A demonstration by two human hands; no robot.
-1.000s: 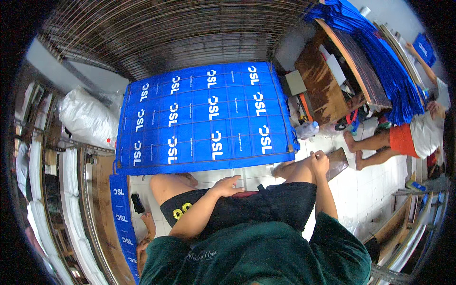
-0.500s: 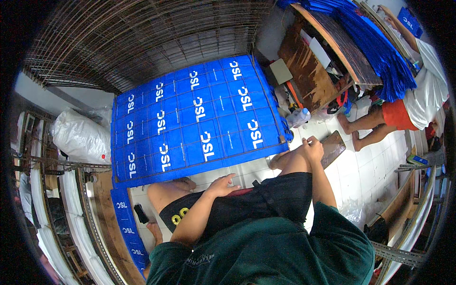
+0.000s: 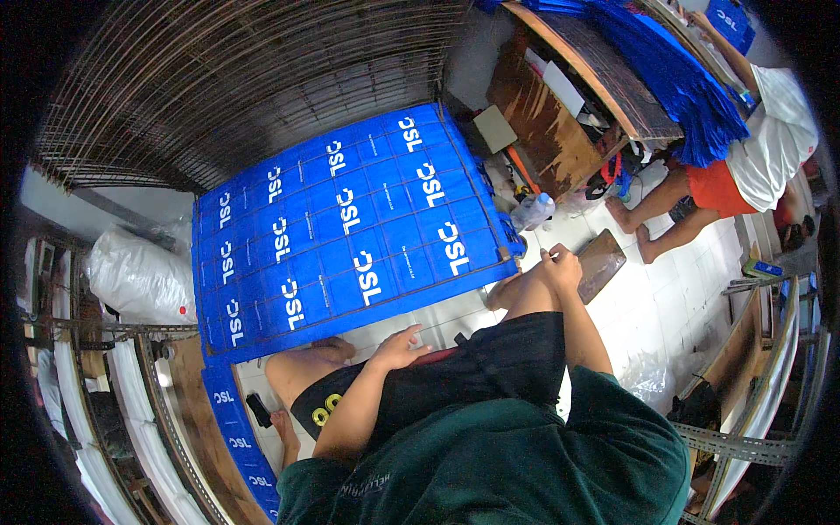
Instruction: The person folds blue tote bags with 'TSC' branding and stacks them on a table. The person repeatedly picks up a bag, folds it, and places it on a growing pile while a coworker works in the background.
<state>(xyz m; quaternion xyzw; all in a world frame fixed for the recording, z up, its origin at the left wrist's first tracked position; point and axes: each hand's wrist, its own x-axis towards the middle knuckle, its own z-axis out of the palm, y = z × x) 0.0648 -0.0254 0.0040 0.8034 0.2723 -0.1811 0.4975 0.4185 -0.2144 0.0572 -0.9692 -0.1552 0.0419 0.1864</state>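
Note:
My left hand [image 3: 398,348] lies over the black shorts [image 3: 472,366] on my lap, its fingers stretched out with nothing in them. Above my right knee, my right hand [image 3: 561,267] has its fingers curled together; whether anything small is between them is hidden. In front of both hands is a wire mesh rack tray [image 3: 359,225], covered with blue sheets [image 3: 337,254] bearing white print. Neither hand touches the tray. More blue printed material [image 3: 234,443] runs along the floor at the left.
Stacked wire trays [image 3: 262,79] tilt up behind the blue sheets. A wrapped white bundle [image 3: 140,278] lies left. At right are a wooden table [image 3: 604,79] heaped with blue pieces [image 3: 691,105], a water bottle [image 3: 534,210], a board [image 3: 602,265] and a co-worker in red shorts [image 3: 719,188].
The whole view has shifted, so the rack, table and co-worker appear farther left. My hands keep nearly the same pose on my lap and knee.

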